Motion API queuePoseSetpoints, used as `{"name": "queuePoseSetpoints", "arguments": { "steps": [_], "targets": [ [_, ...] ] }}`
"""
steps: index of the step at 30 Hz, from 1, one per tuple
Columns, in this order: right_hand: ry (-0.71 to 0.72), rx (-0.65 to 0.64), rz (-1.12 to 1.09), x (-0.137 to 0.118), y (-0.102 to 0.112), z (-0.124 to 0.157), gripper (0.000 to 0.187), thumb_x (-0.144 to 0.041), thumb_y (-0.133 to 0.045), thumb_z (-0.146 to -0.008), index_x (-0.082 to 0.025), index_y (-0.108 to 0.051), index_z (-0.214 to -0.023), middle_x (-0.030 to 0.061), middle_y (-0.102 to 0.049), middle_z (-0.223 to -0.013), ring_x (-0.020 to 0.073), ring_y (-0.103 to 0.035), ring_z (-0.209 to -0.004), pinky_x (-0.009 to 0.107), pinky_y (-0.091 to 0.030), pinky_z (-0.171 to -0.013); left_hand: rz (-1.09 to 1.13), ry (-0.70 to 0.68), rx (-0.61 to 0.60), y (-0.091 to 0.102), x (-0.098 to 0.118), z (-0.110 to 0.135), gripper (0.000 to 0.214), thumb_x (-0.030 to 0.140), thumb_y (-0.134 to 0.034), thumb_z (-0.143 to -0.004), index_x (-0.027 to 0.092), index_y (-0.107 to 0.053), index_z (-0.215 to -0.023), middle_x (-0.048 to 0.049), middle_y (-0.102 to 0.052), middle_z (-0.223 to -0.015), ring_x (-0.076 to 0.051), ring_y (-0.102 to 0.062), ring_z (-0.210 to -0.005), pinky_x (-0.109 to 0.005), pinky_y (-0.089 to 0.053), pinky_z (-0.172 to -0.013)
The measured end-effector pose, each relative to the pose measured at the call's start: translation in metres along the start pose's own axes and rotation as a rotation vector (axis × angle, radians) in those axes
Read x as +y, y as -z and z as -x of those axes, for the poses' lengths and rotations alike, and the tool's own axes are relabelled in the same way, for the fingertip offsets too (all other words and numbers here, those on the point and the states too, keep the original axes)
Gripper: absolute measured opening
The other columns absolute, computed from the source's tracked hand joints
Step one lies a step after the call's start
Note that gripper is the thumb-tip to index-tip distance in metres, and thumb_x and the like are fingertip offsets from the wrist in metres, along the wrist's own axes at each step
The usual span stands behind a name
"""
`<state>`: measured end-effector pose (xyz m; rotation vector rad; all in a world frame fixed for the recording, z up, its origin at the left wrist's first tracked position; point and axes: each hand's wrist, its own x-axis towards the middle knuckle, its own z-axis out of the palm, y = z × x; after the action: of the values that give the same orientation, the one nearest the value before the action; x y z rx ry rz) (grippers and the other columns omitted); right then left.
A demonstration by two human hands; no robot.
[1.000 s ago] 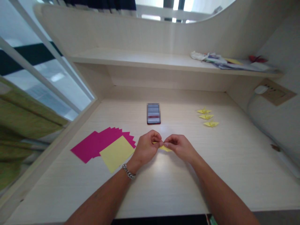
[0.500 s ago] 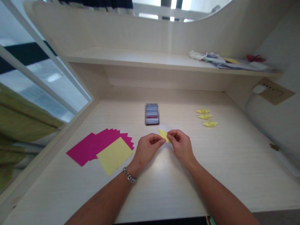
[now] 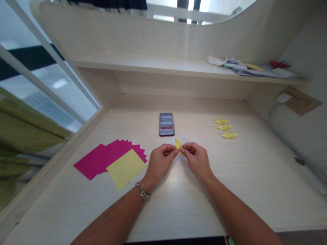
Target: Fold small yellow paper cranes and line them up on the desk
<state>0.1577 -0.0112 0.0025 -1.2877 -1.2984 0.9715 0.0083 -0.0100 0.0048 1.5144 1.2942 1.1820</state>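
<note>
A small piece of folded yellow paper (image 3: 178, 143) is pinched between my two hands over the desk, its pointed end facing away from me. My left hand (image 3: 163, 160) grips its left side with thumb and forefinger. On the other side, the thumb and fingers of my right hand (image 3: 196, 156) close on it, hiding its lower part. Left of my hands, a flat yellow sheet (image 3: 126, 169) overlaps a fan of magenta sheets (image 3: 112, 154). Three folded yellow paper cranes (image 3: 224, 128) stand in a column to the right.
A phone (image 3: 166, 124) with a blurred screen lies beyond my hands on the pale desk (image 3: 173, 211). Papers (image 3: 245, 67) rest on the shelf (image 3: 153, 63) above. A plug with a cable (image 3: 276, 132) hangs from the socket (image 3: 298, 101) at right.
The folded yellow paper has turned more upright, its tip now pointing away from me. My left fingers have shifted slightly in toward its middle.
</note>
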Motion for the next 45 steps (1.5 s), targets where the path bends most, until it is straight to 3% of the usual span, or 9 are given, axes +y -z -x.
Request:
{"name": "queuePoseSetpoints", "arguments": {
  "steps": [3, 9, 14, 27, 31, 35, 39, 45],
  "targets": [
    [0.021, -0.036, 0.054, -0.001, 0.001, 0.0, 0.014, -0.029, -0.063, -0.077, -0.017, -0.066, -0.082, 0.0052, -0.069, -0.081, 0.0172, -0.063, -0.072, 0.03, -0.051, -0.068, -0.046, -0.02, -0.008, 0.0, 0.001, 0.001, 0.018, 0.033, -0.062, -0.08, 0.017, -0.068, -0.086, -0.0047, -0.071, -0.084, -0.017, -0.066, -0.076, -0.029, -0.053, -0.07],
    [0.158, 0.016, 0.262, -0.006, 0.001, 0.002, 0.008, -0.024, -0.061, -0.077, -0.017, -0.065, -0.079, 0.0042, -0.066, -0.078, 0.0164, -0.061, -0.069, 0.029, -0.05, -0.066, -0.118, -0.065, -0.015, 0.001, 0.003, 0.002, 0.016, 0.031, -0.059, -0.083, 0.019, -0.066, -0.088, -0.0036, -0.07, -0.086, -0.017, -0.065, -0.078, -0.03, -0.052, -0.074],
    [0.195, 0.02, 0.284, -0.008, -0.002, 0.006, 0.01, -0.022, -0.059, -0.079, -0.018, -0.065, -0.086, 0.0034, -0.069, -0.079, 0.016, -0.064, -0.069, 0.029, -0.052, -0.068, -0.144, -0.089, -0.013, 0.0, 0.004, 0.003, 0.014, 0.03, -0.058, -0.084, 0.019, -0.066, -0.09, -0.0035, -0.071, -0.087, -0.017, -0.066, -0.079, -0.031, -0.053, -0.075],
    [0.207, 0.052, 0.115, -0.006, -0.006, 0.007, 0.017, -0.025, -0.06, -0.08, -0.022, -0.073, -0.091, 0.0055, -0.072, -0.089, 0.0195, -0.067, -0.08, 0.034, -0.053, -0.076, -0.252, -0.218, 0.085, 0.0, 0.006, 0.005, 0.016, 0.027, -0.059, -0.083, 0.021, -0.07, -0.093, -0.0045, -0.072, -0.09, -0.018, -0.067, -0.08, -0.031, -0.054, -0.073],
    [0.122, 0.026, -0.033, -0.006, -0.007, 0.005, 0.017, -0.028, -0.063, -0.078, -0.021, -0.072, -0.091, 0.0055, -0.072, -0.091, 0.0197, -0.066, -0.084, 0.035, -0.052, -0.079, -0.23, -0.282, 0.076, -0.001, 0.008, 0.006, 0.014, 0.025, -0.059, -0.084, 0.022, -0.071, -0.091, -0.0049, -0.072, -0.09, -0.018, -0.066, -0.083, -0.032, -0.053, -0.077],
    [-0.012, 0.019, -0.239, -0.004, -0.007, -0.001, 0.021, -0.031, -0.073, -0.068, -0.017, -0.07, -0.084, 0.0049, -0.072, -0.082, 0.0183, -0.066, -0.075, 0.033, -0.052, -0.075, -0.216, -0.324, 0.002, -0.003, 0.013, 0.007, 0.018, 0.021, -0.056, -0.086, 0.023, -0.071, -0.095, -0.0056, -0.069, -0.09, -0.017, -0.063, -0.084, -0.032, -0.051, -0.078],
    [-0.059, 0.034, -0.312, 0.002, -0.004, -0.007, 0.023, -0.035, -0.072, -0.069, -0.016, -0.067, -0.08, 0.0033, -0.068, -0.074, 0.0154, -0.062, -0.067, 0.032, -0.052, -0.07, -0.19, -0.3, -0.052, -0.003, 0.016, 0.009, 0.018, 0.023, -0.057, -0.085, 0.022, -0.07, -0.097, -0.0055, -0.067, -0.087, -0.017, -0.062, -0.081, -0.03, -0.051, -0.075],
    [-0.06, -0.005, -0.323, 0.006, -0.004, -0.006, 0.023, -0.037, -0.072, -0.07, -0.017, -0.065, -0.077, 0.001, -0.065, -0.071, 0.0149, -0.06, -0.066, 0.032, -0.052, -0.07, -0.102, -0.155, 0.091, 0.0, 0.012, 0.009, 0.022, 0.034, -0.066, -0.078, 0.018, -0.068, -0.092, -0.0046, -0.069, -0.084, -0.016, -0.064, -0.072, -0.028, -0.053, -0.068]
  ]
}}
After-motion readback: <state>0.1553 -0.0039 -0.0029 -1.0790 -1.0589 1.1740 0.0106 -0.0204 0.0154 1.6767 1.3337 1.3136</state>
